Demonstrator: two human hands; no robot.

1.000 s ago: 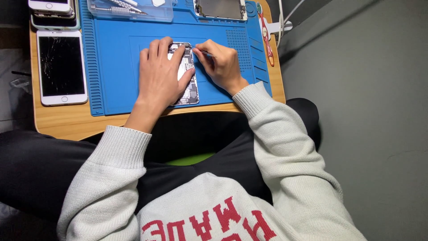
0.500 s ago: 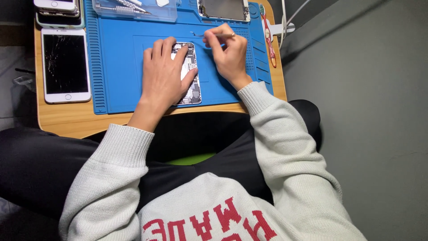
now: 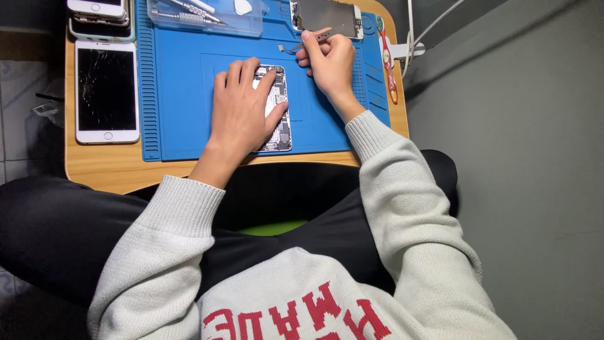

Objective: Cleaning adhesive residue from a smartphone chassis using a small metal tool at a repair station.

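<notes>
The opened phone [image 3: 277, 107] is pressed flat under the spread left hand [image 3: 242, 107] mid-mat, near the table's front edge. Tweezers [image 3: 327, 33] are pinched in the right hand [image 3: 330, 63], gripping a thin, light, seemingly fragile flex part [image 3: 288, 48], best held at its end.

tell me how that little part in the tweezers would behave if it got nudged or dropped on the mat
The part looks thin and strap-like, so probably floppy and very light. Gripped only at one end by the tweezers in the right hand, it may slip free easily. On the blue mat it would likely lie flat, not roll.
</notes>
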